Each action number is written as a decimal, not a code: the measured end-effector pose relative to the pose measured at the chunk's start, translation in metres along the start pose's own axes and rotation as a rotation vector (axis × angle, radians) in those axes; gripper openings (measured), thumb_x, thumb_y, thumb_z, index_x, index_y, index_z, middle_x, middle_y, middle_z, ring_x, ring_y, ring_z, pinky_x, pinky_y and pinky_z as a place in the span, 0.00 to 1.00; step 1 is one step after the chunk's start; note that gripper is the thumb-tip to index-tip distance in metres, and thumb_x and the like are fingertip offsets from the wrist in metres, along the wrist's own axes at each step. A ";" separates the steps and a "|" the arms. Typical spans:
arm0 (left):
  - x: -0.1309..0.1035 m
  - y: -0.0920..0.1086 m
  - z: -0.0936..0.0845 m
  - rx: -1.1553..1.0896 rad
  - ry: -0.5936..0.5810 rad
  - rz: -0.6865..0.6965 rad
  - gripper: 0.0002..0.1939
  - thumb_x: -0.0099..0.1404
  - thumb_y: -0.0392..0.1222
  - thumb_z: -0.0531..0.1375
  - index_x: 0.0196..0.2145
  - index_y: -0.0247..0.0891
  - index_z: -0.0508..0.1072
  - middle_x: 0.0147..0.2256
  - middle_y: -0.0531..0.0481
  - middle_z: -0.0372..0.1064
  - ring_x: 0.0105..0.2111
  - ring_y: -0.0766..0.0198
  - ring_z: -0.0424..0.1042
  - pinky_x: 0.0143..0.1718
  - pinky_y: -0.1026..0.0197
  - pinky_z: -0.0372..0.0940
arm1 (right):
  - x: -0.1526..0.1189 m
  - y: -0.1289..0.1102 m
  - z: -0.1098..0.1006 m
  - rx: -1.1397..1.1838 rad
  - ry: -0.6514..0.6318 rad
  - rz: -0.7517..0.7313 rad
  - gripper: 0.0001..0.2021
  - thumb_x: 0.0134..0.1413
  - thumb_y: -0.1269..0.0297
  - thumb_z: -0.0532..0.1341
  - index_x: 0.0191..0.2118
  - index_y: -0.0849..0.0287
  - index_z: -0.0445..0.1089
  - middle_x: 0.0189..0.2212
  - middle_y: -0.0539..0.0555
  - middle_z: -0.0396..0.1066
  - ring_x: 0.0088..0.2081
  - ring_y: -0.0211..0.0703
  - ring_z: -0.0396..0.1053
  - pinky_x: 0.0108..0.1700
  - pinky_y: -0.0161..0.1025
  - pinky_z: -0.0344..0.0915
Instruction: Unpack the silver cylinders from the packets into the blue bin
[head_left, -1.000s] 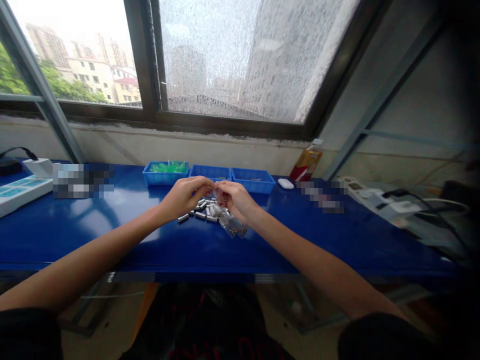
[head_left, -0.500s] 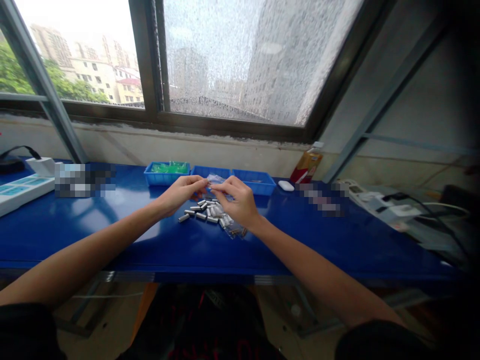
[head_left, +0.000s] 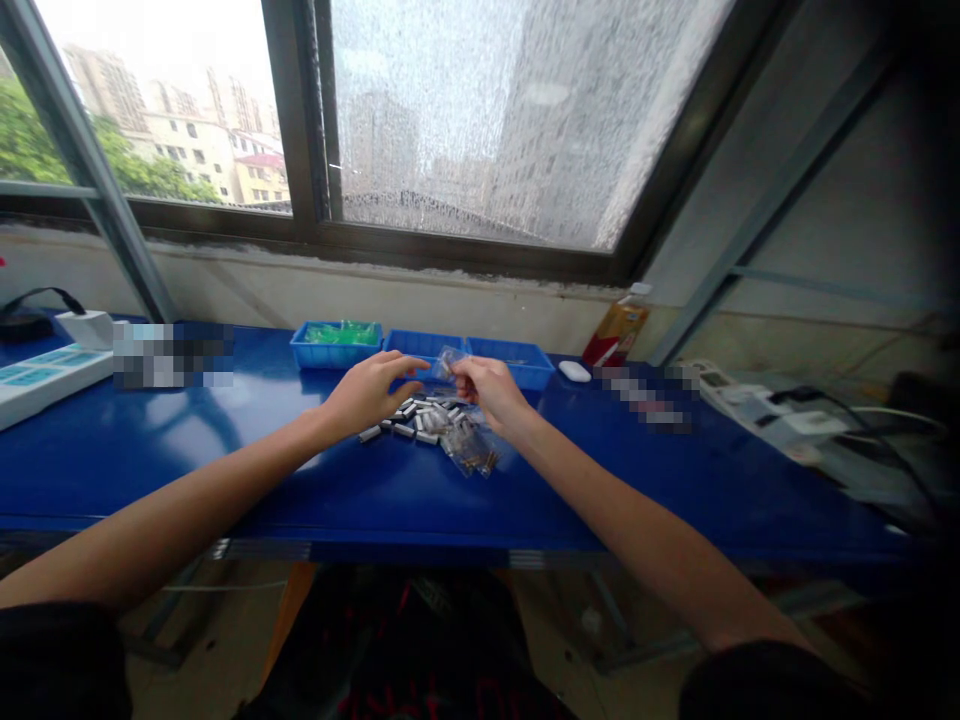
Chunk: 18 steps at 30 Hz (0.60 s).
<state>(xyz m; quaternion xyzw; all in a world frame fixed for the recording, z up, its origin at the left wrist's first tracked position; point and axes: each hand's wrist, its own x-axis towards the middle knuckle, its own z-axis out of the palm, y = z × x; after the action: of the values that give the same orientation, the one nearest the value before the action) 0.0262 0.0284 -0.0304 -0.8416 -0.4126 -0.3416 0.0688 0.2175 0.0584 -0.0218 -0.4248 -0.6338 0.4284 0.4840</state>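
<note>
My right hand (head_left: pixel 491 392) is closed on a small clear plastic bag (head_left: pixel 448 358), held up in front of the blue trays. My left hand (head_left: pixel 377 390) is just left of the bag, thumb and fingers apart, with nothing in it. Below both hands lies a pile of small silver-and-black cylinders (head_left: pixel 403 431) on the blue table. At the pile's right side are clear bags (head_left: pixel 469 440) with small brass-coloured pieces in them. What the held bag contains is too small to make out.
Along the back stand a blue tray with green bags (head_left: pixel 341 335), a middle blue tray (head_left: pixel 420 343) and a right blue tray (head_left: pixel 536 375). A white rounded object (head_left: pixel 574 371) and a drink bottle (head_left: pixel 619 325) are to their right. Power strips (head_left: pixel 56 375) lie at the left.
My left hand has let go of the bag and opened. My right hand has moved slightly right with the bag in its fingers.
</note>
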 end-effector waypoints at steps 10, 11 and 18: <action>0.005 -0.045 0.026 0.049 -0.298 0.038 0.19 0.60 0.35 0.53 0.49 0.42 0.69 0.43 0.46 0.70 0.43 0.60 0.69 0.45 0.60 0.63 | 0.057 0.037 -0.091 -0.830 0.586 -0.385 0.17 0.44 0.63 0.59 0.42 0.64 0.67 0.33 0.58 0.66 0.31 0.45 0.63 0.37 0.42 0.60; 0.006 -0.045 0.025 0.066 -0.313 0.033 0.16 0.61 0.38 0.53 0.47 0.42 0.71 0.42 0.47 0.71 0.42 0.59 0.69 0.44 0.60 0.63 | 0.056 0.038 -0.089 -0.824 0.581 -0.386 0.18 0.44 0.63 0.59 0.43 0.64 0.66 0.34 0.59 0.66 0.31 0.45 0.63 0.37 0.42 0.61; 0.004 -0.026 0.017 0.116 -0.120 -0.140 0.13 0.63 0.42 0.51 0.37 0.41 0.75 0.36 0.48 0.74 0.35 0.59 0.72 0.36 0.62 0.63 | 0.010 0.007 -0.022 -0.698 0.145 -0.542 0.10 0.51 0.59 0.56 0.33 0.59 0.69 0.23 0.51 0.65 0.28 0.40 0.63 0.33 0.37 0.58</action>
<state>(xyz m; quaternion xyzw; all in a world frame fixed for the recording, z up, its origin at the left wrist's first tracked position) 0.0176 0.0542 -0.0450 -0.8243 -0.4928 -0.2701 0.0686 0.2378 0.0733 -0.0227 -0.4104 -0.7932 0.0158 0.4497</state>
